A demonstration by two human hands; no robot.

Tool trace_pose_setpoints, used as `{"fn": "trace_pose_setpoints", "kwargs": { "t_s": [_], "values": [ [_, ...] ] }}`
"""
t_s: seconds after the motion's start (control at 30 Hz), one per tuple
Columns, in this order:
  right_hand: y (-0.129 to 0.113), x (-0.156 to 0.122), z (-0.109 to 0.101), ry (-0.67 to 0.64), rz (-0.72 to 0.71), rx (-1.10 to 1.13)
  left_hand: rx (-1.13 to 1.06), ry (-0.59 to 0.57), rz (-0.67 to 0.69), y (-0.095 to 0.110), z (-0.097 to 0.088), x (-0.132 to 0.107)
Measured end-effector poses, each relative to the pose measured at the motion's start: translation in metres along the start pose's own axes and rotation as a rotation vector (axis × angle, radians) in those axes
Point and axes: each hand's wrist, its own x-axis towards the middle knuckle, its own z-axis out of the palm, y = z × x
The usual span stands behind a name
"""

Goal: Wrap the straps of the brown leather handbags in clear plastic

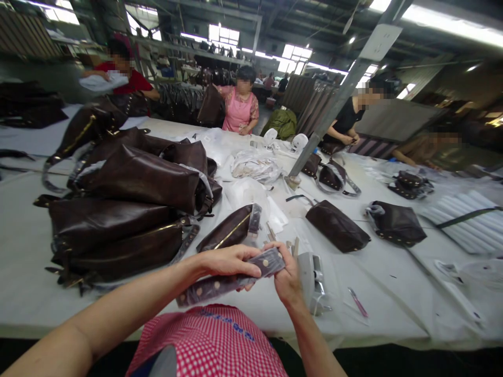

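My left hand [231, 262] is closed around a dark studded bag strap [208, 287] wrapped in clear plastic film. At the strap's upper end, my right hand [287, 272] grips it too, fingers curled over the edge. The strap runs down to the left in front of my checked apron. Just beyond my hands lies a dark brown bag [228, 230] with a gold zipper; whether the strap joins it is hidden by my hands. Right of my right hand stands a grey tape dispenser [314, 283].
A pile of brown leather bags [145, 178] fills the left of the table [377, 298]. More bags [338, 225] lie to the right, with a pink cutter [358, 302] nearer me. A slanted metal post [334, 104] rises mid-table. Several co-workers [239, 110] are around the table.
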Motion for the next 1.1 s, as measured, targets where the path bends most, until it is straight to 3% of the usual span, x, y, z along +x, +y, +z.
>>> {"fn": "trace_pose_setpoints", "kwargs": {
  "t_s": [0.13, 0.23, 0.3, 0.37, 0.43, 0.5, 0.57, 0.63, 0.73, 0.87, 0.97, 1.1],
  "values": [
    [0.005, 0.001, 0.020, 0.150, 0.081, 0.386, -0.012, -0.043, -0.017, -0.008, -0.003, 0.003],
    [0.009, 0.005, 0.022, 0.178, 0.092, 0.426, 0.111, 0.034, -0.016, -0.007, -0.003, 0.006],
    [0.011, 0.010, 0.013, 0.161, -0.052, 0.172, 0.180, 0.092, -0.021, -0.002, -0.002, 0.008],
    [0.010, 0.015, -0.001, 0.102, -0.295, -0.193, 0.231, 0.111, -0.024, 0.003, -0.001, 0.009],
    [0.008, 0.019, -0.014, 0.031, -0.517, -0.481, 0.252, 0.077, -0.012, 0.007, -0.001, 0.011],
    [0.005, 0.020, -0.020, 0.013, -0.627, -0.588, 0.217, 0.007, 0.011, 0.007, -0.003, 0.012],
    [0.003, 0.019, -0.019, 0.071, -0.576, -0.569, 0.137, -0.049, 0.028, 0.004, -0.008, 0.012],
    [0.002, 0.016, -0.012, 0.122, -0.397, -0.457, 0.070, -0.079, 0.010, -0.001, -0.014, 0.011],
    [0.004, 0.014, 0.004, 0.134, -0.114, -0.114, -0.001, -0.118, -0.021, -0.007, -0.021, 0.008],
    [0.009, 0.018, 0.026, 0.165, 0.031, 0.352, 0.006, -0.068, 0.025, -0.005, -0.019, 0.003],
    [0.014, 0.024, 0.026, 0.140, -0.002, 0.290, 0.107, 0.093, 0.029, 0.002, -0.010, 0.001],
    [0.013, 0.036, 0.006, 0.025, -0.421, -0.339, 0.174, 0.249, -0.002, 0.006, -0.002, 0.003]
  ]
}}
